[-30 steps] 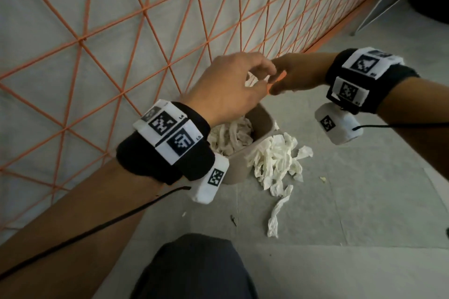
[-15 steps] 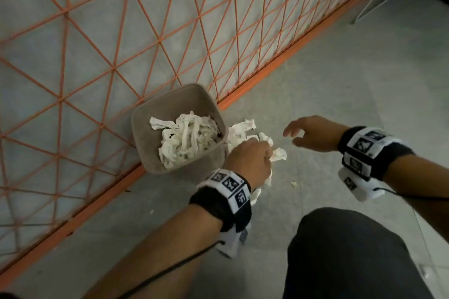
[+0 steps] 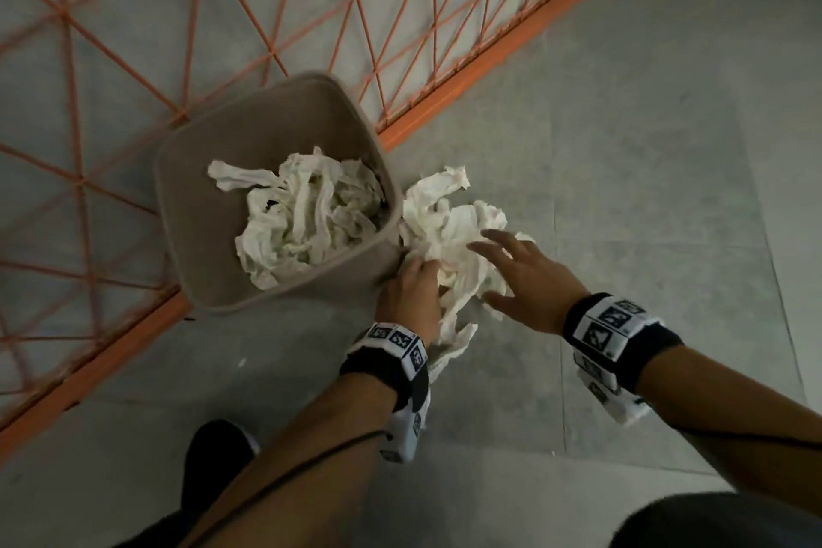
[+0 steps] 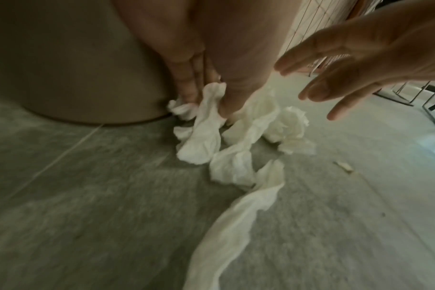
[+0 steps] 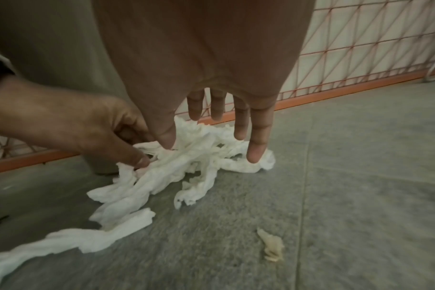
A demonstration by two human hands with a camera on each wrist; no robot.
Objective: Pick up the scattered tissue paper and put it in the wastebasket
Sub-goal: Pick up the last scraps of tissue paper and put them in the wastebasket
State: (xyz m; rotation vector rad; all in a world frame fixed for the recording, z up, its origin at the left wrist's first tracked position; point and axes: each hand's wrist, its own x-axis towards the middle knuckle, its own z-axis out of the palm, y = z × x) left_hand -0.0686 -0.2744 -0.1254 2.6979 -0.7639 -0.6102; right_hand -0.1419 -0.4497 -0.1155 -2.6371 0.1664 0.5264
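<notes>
A beige wastebasket (image 3: 195,200) stands on the floor against the orange grid fence, with crumpled white tissue (image 3: 302,218) inside. To its right lies a pile of scattered tissue paper (image 3: 449,218) (image 4: 238,157) (image 5: 186,162). My left hand (image 3: 411,285) (image 4: 206,94) is down beside the basket's base, its fingers pinching a strip of the pile. My right hand (image 3: 516,276) (image 5: 224,127) hovers over the pile's right side with fingers spread and straight, holding nothing. A long tissue strip (image 4: 231,231) trails back toward my left wrist.
The orange grid fence (image 3: 400,13) with its floor rail (image 3: 511,45) runs behind the basket. A small crumpled beige scrap (image 5: 271,247) lies on the grey tiled floor right of the pile. My dark-clothed knee (image 3: 711,521) and a shoe (image 3: 213,458) are at the bottom.
Both hands came down from above the basket to the floor pile. The left hand took hold of tissue, and the right hand moved in over the pile with fingers spread.
</notes>
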